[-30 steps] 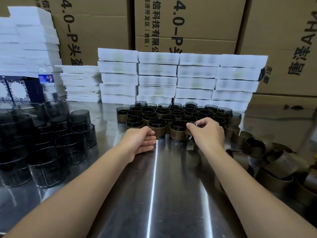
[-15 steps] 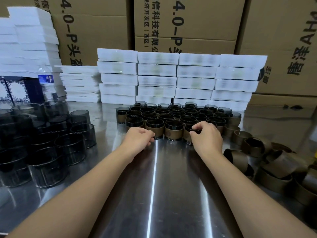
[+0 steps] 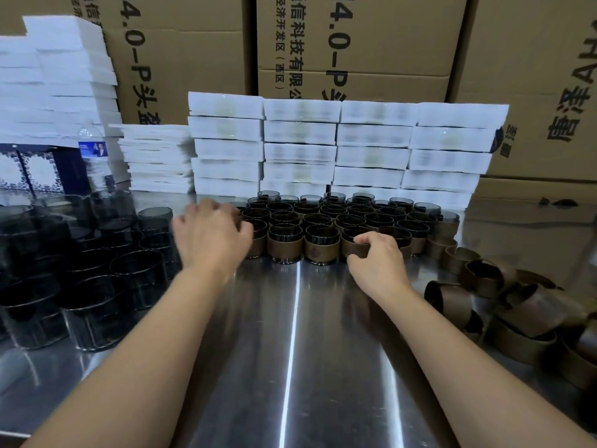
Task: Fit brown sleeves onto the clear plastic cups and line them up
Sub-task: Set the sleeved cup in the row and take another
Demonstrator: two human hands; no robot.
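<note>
Steel table [image 3: 297, 350] nearest, both forearms reaching over it. L side: cluster of bare dark-clear cups [image 3: 97, 286]. R side: heap of loose brown sleeves [image 3: 504, 305]. Right hand [image 3: 379, 265] pinches the sleeve of a front cup [image 3: 350, 248], thumb + fingers curled on it. Left hand [image 3: 210, 237] is blurred, fingers bent over the L end of the sleeved cups [image 3: 323, 221]; can't tell if it grips. Those cups stand in tight rows mid-table. Behind: white box stacks [image 3: 339, 140], water bottle [image 3: 93, 156] far L, cardboard cartons [image 3: 355, 43] at back.
</note>
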